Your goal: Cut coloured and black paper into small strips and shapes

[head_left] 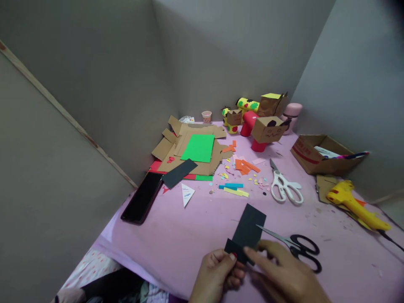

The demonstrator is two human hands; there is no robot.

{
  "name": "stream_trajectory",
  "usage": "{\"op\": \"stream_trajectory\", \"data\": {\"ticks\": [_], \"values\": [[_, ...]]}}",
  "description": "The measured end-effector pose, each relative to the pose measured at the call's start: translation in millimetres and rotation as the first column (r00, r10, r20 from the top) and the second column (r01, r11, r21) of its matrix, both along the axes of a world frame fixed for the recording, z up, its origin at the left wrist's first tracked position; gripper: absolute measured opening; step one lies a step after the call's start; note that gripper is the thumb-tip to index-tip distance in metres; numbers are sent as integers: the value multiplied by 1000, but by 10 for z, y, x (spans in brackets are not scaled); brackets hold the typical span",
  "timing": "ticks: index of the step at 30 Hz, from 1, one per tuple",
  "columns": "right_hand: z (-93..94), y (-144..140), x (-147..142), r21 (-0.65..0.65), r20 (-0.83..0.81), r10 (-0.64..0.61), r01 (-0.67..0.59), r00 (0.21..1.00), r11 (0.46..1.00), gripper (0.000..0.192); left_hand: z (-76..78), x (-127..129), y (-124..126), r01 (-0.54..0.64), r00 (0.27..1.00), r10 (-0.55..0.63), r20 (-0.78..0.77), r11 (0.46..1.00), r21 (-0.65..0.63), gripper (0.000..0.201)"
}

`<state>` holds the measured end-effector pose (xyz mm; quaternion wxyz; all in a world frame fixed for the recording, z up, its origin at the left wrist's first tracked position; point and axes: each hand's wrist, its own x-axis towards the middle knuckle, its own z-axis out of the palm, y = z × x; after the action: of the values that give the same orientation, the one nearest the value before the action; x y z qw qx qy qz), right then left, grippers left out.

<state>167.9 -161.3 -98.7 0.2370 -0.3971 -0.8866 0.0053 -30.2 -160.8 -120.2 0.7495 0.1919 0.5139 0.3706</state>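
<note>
At lower centre, the left hand [221, 267] pinches a small black paper piece [232, 247] between thumb and curled fingers, over the near end of a black paper strip [251, 223]. The right hand's [285, 269] index finger reaches to that piece; blur hides whether it pinches. The step seems to be positioning or folding paper; the next move likely calls for lining up edges under a steady grip. Whether both papers join is unclear. Black-handled scissors [291, 243] lie beside the right hand. A dark-clad limb [110, 284], lower left, is cut off.
</note>
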Motion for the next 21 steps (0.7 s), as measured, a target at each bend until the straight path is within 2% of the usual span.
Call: {"op": "stream_trajectory", "data": {"ticks": [2, 4, 6, 7, 8, 9, 10, 11, 13, 14, 15, 16, 17, 21], "values": [[-66, 1, -207, 145, -64, 66, -56, 996, 988, 31, -35, 3, -11, 1, 1000, -1, -14, 1000, 4, 52], [-135, 6, -308, 199, -109, 101, -78, 989, 977, 29, -38, -41, -49, 26, 999, -25, -23, 999, 32, 52], [-177, 7, -330, 180, -158, 121, -92, 980, 979, 28, -12, -136, -109, 73, 995, -63, -72, 986, 151, 48], [-186, 7, -329, 151, -190, 132, -104, 973, 983, 27, 9, -199, -140, 92, 989, -58, -137, 963, 252, 46], [-188, 8, -329, 117, -223, 141, -117, 965, 986, 27, 31, -267, -167, 116, 971, -25, -237, 917, 382, 45], [-184, 9, -332, 86, -254, 151, -133, 955, 987, 27, 54, -337, -188, 165, 930, 44, -365, 837, 522, 45], [-179, 12, -343, 66, -278, 162, -149, 947, 987, 27, 74, -403, -199, 262, 858, 131, -497, 720, 643, 44], [-173, 15, -359, 58, -291, 173, -163, 941, 985, 27, 89, -462, -200, 396, 763, 228, -605, 575, 716, 40], [-169, 23, -403, 59, -280, 181, -172, 943, 983, 27, 99, -546, -180, 657, 585, 405, -703, 272, 703, 21], [-173, 25, -425, 52, -265, 177, -169, 948, 984, 26, 92, -568, -166, 737, 527, 475, -705, 157, 657, 16], [-181, 23, -443, 43, -245, 165, -160, 955, 986, 26, 78, -577, -154, 783, 490, 535, -688, 77, 617, 18], [-193, 17, -456, 34, -221, 150, -146, 964, 989, 26, 59, -577, -148, 808, 460, 586, -667, 35, 588, 20], [-208, 6, -463, 27, -196, 134, -131, 971, 991, 27, 36, -568, -148, 823, 432, 624, -652, 23, 568, 22], [-281, -82, -445, 19, -126, 84, -82, 989, 996, 27, -17, -526, -195, 831, 399, 656, -640, 37, 555, 28]]}}
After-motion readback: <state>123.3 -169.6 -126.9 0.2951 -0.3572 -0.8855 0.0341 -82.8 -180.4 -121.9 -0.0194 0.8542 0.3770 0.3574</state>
